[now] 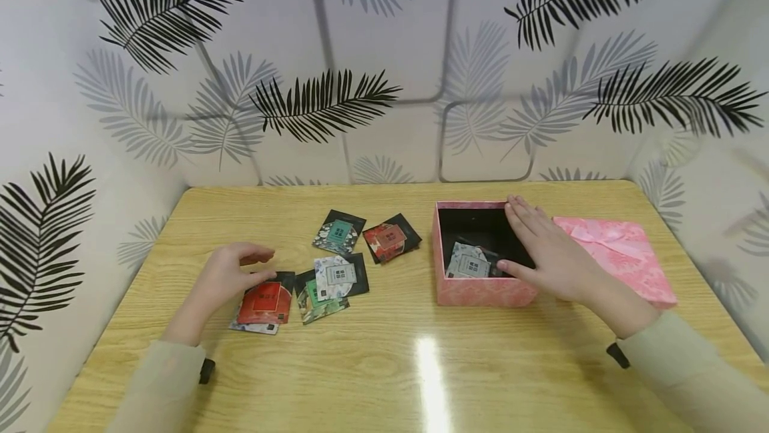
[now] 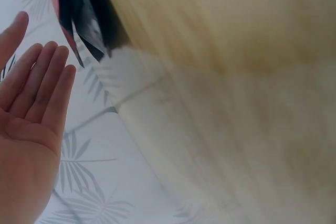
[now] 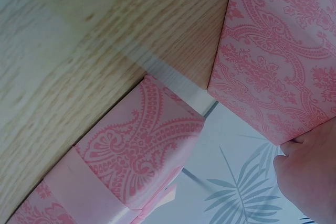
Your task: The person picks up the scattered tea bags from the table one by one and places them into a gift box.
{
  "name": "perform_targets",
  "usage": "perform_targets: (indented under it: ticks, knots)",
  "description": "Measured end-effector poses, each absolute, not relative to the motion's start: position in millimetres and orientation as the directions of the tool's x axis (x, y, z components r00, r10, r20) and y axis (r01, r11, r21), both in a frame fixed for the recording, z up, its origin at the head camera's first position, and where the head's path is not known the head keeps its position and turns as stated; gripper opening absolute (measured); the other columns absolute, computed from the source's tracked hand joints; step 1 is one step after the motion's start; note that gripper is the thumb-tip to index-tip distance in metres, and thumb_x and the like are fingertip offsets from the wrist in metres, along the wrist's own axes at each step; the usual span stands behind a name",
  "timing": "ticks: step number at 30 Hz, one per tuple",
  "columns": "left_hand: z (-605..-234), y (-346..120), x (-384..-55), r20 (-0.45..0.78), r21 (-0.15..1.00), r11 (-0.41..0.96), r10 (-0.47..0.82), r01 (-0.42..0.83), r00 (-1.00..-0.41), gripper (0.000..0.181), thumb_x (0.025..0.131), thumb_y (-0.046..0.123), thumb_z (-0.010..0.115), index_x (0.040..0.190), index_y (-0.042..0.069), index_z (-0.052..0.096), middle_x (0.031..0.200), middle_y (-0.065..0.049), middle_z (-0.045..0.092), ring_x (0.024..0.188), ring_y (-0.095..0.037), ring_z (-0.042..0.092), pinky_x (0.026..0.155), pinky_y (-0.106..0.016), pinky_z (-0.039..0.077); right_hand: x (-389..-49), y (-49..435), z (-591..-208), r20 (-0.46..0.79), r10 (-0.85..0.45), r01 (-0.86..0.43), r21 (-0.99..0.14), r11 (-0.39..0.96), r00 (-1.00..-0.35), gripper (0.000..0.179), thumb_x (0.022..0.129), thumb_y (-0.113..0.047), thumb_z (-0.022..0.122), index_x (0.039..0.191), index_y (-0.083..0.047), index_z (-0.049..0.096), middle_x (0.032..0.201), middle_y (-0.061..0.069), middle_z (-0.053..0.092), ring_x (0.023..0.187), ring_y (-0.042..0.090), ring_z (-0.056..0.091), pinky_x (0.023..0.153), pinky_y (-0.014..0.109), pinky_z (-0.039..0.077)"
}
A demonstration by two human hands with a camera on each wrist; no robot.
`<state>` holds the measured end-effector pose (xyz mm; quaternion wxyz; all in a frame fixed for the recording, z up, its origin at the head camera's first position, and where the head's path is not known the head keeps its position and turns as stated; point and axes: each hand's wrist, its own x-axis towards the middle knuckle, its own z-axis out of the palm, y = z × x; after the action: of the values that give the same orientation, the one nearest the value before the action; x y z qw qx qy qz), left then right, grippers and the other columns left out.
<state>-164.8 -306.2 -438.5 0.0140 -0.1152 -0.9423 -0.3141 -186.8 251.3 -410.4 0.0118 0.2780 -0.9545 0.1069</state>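
My left hand hovers by a red sachet, which lies over a pale one on the left of the table. In the left wrist view its fingers are straight, apart from the dark sachets. My right hand rests on the right rim of a pink patterned box, fingers extended and thumb by the front rim. Inside the black interior lies a grey-white sachet. The right wrist view shows the box's outer wall with part of the right hand against it; most fingers are hidden there.
Between the hands lie a teal sachet, a red-brown one, a white one and a green one partly under it. The pink lid with a ribbon lies right of the box. A patterned wall covering stands behind.
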Motion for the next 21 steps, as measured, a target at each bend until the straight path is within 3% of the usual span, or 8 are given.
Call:
perform_targets:
  ticks: [11, 21]
  knots:
    - [-444.3, -316.4, -157.7, 0.055, 0.506, 0.820, 0.278, 0.267, -0.959, 0.045, 0.086, 0.015, 0.090, 0.125, -0.003, 0.075, 0.121, -0.020, 0.078, 0.115, -0.041, 0.074, 0.102, -0.059, 0.058, -186.8, 252.4, -411.2, 0.080, -0.527, -0.531, -0.202, 0.823, -0.846, 0.099, 0.104, -0.051, 0.064, 0.168, 0.003, 0.013, 0.177, 0.025, 0.013, 0.165, 0.043, 0.015, 0.136, 0.055, 0.013]
    - [-444.7, -315.5, -155.0, 0.036, 0.446, 0.850, 0.297, 0.281, -0.954, 0.047, 0.085, 0.017, 0.092, 0.124, -0.001, 0.076, 0.124, -0.020, 0.077, 0.119, -0.042, 0.071, 0.104, -0.060, 0.056, -186.3, 252.2, -410.5, 0.078, -0.525, -0.529, -0.201, 0.825, -0.848, 0.098, 0.104, -0.051, 0.063, 0.168, 0.003, 0.013, 0.177, 0.025, 0.013, 0.165, 0.043, 0.015, 0.134, 0.059, 0.017]
